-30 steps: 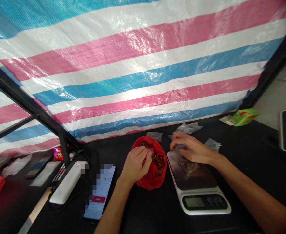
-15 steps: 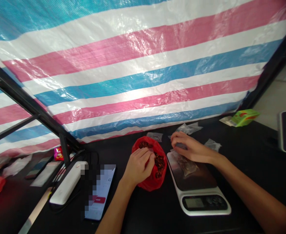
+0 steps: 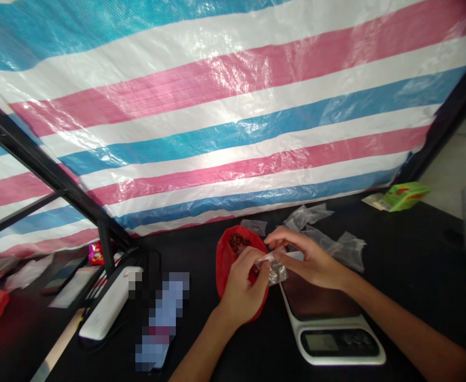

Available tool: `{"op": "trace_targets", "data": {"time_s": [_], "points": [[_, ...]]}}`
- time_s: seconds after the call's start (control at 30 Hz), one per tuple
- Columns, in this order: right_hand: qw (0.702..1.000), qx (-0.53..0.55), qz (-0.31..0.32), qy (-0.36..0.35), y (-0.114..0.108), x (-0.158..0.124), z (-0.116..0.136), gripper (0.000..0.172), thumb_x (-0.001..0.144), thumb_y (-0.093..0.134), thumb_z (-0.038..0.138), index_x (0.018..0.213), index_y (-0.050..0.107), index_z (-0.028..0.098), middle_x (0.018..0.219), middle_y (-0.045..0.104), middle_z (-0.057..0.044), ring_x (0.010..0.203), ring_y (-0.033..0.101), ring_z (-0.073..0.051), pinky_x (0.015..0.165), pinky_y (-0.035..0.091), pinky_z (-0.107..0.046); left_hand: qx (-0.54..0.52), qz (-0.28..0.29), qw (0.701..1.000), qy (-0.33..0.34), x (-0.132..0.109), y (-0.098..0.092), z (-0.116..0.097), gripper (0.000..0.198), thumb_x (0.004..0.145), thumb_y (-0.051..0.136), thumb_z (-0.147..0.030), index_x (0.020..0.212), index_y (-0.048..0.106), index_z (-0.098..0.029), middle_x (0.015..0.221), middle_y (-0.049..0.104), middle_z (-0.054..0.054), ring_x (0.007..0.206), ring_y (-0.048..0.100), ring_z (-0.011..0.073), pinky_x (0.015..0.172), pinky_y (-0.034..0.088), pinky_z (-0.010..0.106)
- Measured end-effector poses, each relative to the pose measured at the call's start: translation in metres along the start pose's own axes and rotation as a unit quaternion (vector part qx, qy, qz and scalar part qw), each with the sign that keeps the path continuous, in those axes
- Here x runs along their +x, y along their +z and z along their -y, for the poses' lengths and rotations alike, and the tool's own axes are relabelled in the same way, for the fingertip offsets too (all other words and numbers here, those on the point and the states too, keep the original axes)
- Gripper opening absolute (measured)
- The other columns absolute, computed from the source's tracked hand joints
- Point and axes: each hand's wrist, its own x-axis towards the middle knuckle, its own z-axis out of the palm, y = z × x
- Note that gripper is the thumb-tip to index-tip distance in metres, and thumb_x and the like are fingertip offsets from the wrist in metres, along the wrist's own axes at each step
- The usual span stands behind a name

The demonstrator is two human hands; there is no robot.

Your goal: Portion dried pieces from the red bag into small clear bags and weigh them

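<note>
A small clear plastic bag (image 3: 278, 271) is pinched between my two hands, between the red bag and the kitchen scale. My left hand (image 3: 244, 284) grips its upper edge with fingers closed, in front of the red plastic bag (image 3: 225, 261). My right hand (image 3: 310, 260) has thumb and fingers closed at its other side, over the far end of the scale (image 3: 316, 302). Inside the open red bag lie small dark brown dried pieces (image 3: 238, 242); my left hand covers part of them. Whether the clear bag holds anything I cannot tell.
More clear bags (image 3: 308, 215) lie behind the scale. To the left are a phone (image 3: 163, 318) with a blurred screen and a white power strip (image 3: 111, 305) with cables. A green packet (image 3: 405, 196) sits at the back right. Striped sheeting (image 3: 233, 122) hangs behind the table.
My left hand has come out of the red bag and moved right. The clear bag has left the scale's plate and is now held in both hands. My right hand has shifted slightly nearer.
</note>
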Motion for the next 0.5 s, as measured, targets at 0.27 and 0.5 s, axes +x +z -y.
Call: {"op": "trace_targets", "data": {"time_s": [0.27,0.5], "points": [[0.991,0.116,-0.046,0.039,-0.0021,-0.0005,-0.0061,0.024,0.099,0.070,0.035,0.121,0.066,0.028,0.094,0.065,-0.001,0.084,0.058,-0.017,0.079,0.048,-0.030,-0.016,-0.037,0.999,-0.017,-0.0007,-0.0040,-0.0015,0.019,0.105,0.055,-0.030,0.095,0.066,-0.019,0.091,0.065,0.004,0.084,0.060,0.0167,0.079,0.045,0.028],[0.986,0.154,-0.041,0.055,0.0018,-0.0010,-0.0023,0.027,0.100,0.069,0.035,0.125,0.061,0.031,0.094,0.062,0.001,0.082,0.055,-0.015,0.077,0.044,-0.029,-0.010,-0.054,0.999,0.000,-0.0039,-0.0002,-0.0005,0.018,0.104,0.055,-0.028,0.092,0.064,-0.019,0.089,0.063,0.003,0.083,0.058,0.0163,0.077,0.045,0.028]]}}
